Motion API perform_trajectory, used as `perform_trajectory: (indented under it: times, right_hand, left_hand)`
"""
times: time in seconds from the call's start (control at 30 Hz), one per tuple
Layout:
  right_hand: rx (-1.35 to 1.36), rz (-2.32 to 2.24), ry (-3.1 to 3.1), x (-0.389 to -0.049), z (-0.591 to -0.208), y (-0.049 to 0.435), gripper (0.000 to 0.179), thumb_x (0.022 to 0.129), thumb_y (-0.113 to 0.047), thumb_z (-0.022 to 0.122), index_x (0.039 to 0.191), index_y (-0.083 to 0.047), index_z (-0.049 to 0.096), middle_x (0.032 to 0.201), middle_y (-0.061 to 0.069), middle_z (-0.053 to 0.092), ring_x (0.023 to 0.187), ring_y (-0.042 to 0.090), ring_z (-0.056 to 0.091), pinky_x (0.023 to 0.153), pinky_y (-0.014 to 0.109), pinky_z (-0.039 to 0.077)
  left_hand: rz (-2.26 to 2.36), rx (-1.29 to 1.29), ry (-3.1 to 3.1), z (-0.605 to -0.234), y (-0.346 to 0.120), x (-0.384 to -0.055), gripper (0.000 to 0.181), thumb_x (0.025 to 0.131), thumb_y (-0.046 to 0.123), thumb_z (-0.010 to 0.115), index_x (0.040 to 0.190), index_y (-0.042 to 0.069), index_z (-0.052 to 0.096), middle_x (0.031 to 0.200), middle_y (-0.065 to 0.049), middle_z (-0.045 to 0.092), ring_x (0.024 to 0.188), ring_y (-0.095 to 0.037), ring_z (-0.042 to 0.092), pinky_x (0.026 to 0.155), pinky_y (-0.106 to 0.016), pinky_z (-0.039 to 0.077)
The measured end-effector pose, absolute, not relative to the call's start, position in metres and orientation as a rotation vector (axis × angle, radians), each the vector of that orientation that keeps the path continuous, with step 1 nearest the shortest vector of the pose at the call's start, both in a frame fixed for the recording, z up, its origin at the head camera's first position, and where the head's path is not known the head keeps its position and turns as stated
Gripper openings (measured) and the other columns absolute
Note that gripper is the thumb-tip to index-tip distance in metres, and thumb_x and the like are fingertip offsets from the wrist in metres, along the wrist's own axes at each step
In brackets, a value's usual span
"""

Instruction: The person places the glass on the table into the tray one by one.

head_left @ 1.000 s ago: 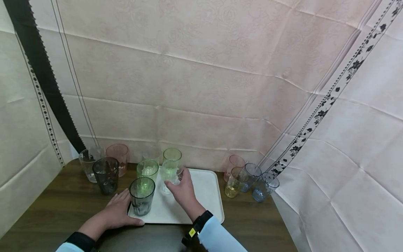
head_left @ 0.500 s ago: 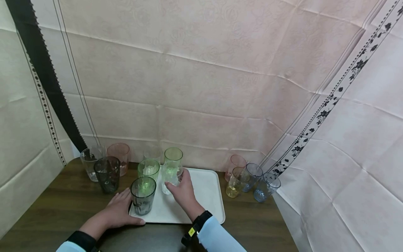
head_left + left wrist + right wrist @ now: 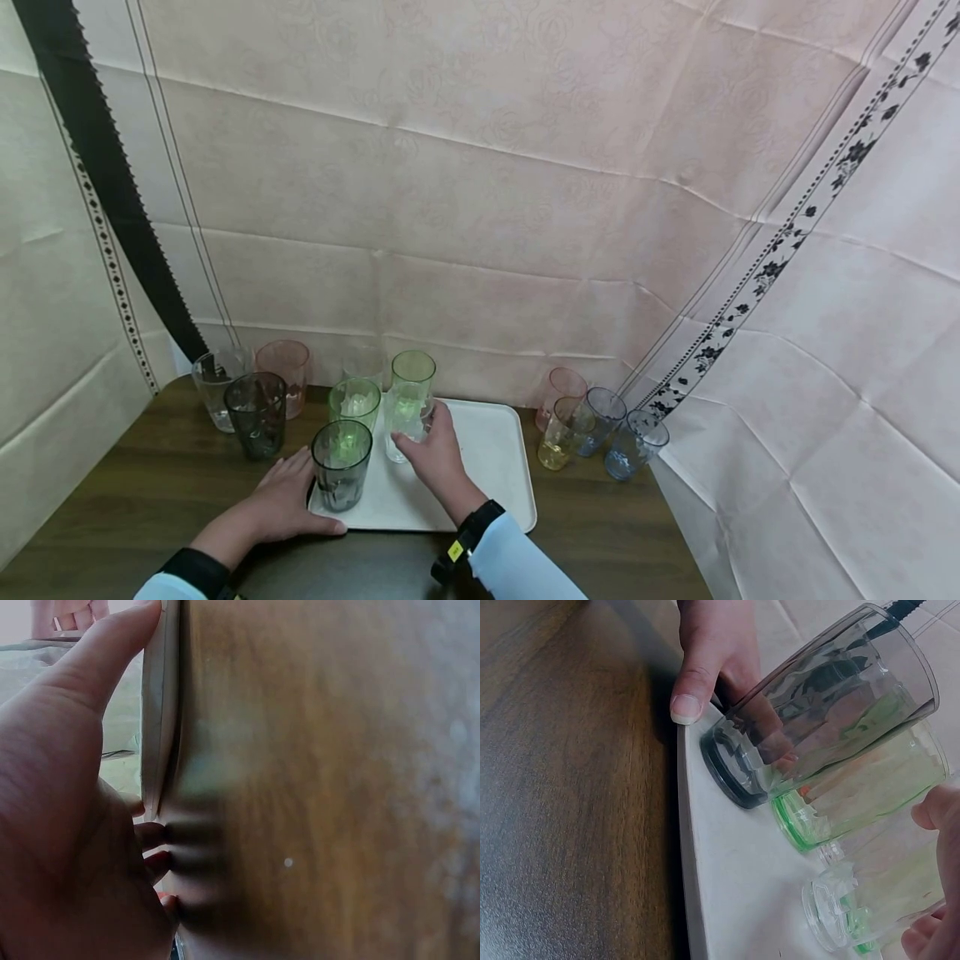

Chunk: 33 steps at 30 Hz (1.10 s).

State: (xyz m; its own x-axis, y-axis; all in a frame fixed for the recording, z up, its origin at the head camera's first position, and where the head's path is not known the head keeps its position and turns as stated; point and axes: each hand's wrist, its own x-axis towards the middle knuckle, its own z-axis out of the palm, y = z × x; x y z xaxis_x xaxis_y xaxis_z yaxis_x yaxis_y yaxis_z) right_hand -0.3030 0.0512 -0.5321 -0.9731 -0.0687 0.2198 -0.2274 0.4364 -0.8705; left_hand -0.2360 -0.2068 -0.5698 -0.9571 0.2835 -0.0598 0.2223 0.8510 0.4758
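My right hand (image 3: 438, 462) grips a clear drinking glass (image 3: 829, 904) between thumb and fingers. The glass stands upright on a white tray (image 3: 483, 471), its base at or very near the surface. Over at the tray's front left corner, my left hand (image 3: 277, 504) rests with the thumb on the front rim and the fingers along the left side. Close to those fingers is a grey glass (image 3: 342, 483) on the tray. Behind it are a green glass (image 3: 354, 404) and a faint clear glass (image 3: 363, 364). Another green glass (image 3: 412, 367) stands behind the held one.
Left of the tray, a dark glass (image 3: 256, 417), a clear glass (image 3: 217, 396) and a pink glass (image 3: 288, 371) stand on the wooden table (image 3: 135, 483). To the right are a yellow glass (image 3: 557, 446), a pink glass (image 3: 564, 383) and two blue glasses (image 3: 626, 454). Patterned cloth (image 3: 465, 208) hangs behind.
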Motion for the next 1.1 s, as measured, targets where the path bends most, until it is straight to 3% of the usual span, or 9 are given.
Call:
perform_trajectory:
  times: [0.4,0.6,0.87,1.1]
  right_hand:
    - [0.267,1.596,-2.512,-0.303,-0.534,0.051,0.078,0.086,-0.024,0.085,0.149,-0.004,0.043,0.143,0.014,0.055,0.131,0.029,0.053,0.107,0.049,0.048]
    - [0.223,1.569,-2.552,-0.299,-0.533,0.058,0.094,0.082,-0.031,0.088,0.157,-0.007,0.036,0.144,0.013,0.053,0.134,0.028,0.051,0.108,0.048,0.047]
    - [0.162,1.550,-2.594,-0.274,-0.534,0.110,0.093,0.084,-0.045,0.085,0.156,-0.011,0.037,0.146,0.014,0.051,0.135,0.026,0.050,0.107,0.051,0.048]
    - [0.134,1.515,-2.543,-0.249,-0.533,0.176,0.080,0.086,-0.038,0.086,0.147,-0.007,0.044,0.138,0.017,0.056,0.128,0.036,0.055,0.107,0.056,0.047]
  left_hand:
    - [0.731,0.387,2.877,-0.572,-0.207,-0.239,0.142,0.067,0.084,0.075,0.159,-0.013,0.027,0.161,-0.040,0.025,0.147,-0.056,0.020,0.117,-0.073,0.015]
    - [0.726,0.362,2.855,-0.575,-0.208,-0.240,0.143,0.067,0.085,0.073,0.160,-0.012,0.025,0.162,-0.038,0.023,0.148,-0.055,0.018,0.118,-0.073,0.014]
    - [0.728,0.365,2.844,-0.574,-0.207,-0.242,0.142,0.068,0.083,0.075,0.160,-0.012,0.025,0.162,-0.040,0.022,0.147,-0.057,0.017,0.117,-0.074,0.013]
    - [0.742,0.367,2.851,-0.575,-0.208,-0.242,0.142,0.068,0.083,0.075,0.161,-0.011,0.024,0.162,-0.039,0.022,0.146,-0.058,0.017,0.116,-0.075,0.013]
